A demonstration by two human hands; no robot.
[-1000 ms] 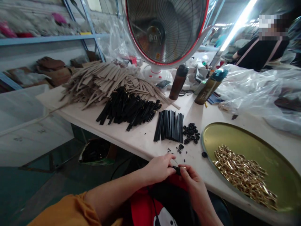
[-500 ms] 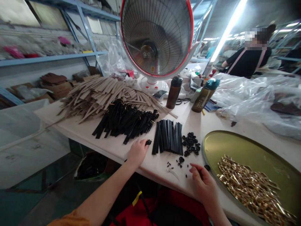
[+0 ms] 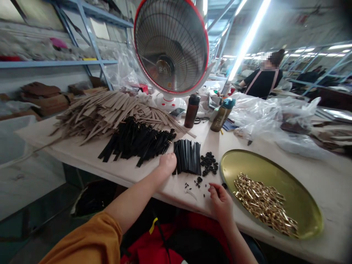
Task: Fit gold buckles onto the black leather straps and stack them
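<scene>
My left hand point(image 3: 167, 163) reaches over the white table point(image 3: 90, 157) with its fingers curled against the near left end of a neat row of black straps point(image 3: 188, 156). What the fingers hold, if anything, is hidden. My right hand point(image 3: 220, 197) rests at the table's near edge, fingers curled, beside the rim of the gold tray point(image 3: 305, 194). Small black loops point(image 3: 208, 164) lie in a little heap between the straps and the tray. A few black bits and a small white piece point(image 3: 189, 192) lie scattered between my hands.
A loose pile of black straps with gold buckles point(image 3: 137, 141) and a big heap of tan strips point(image 3: 110, 110) lie at left. Gold buckles point(image 3: 264, 203) fill the tray. A heater dish point(image 3: 172, 46), two bottles point(image 3: 191, 110), plastic bags point(image 3: 277, 117) and another person point(image 3: 262, 79) are behind.
My hands parted from my lap. The left hand put a black piece by the loose pile and moved right to the strap row; the right hand came to the table edge.
</scene>
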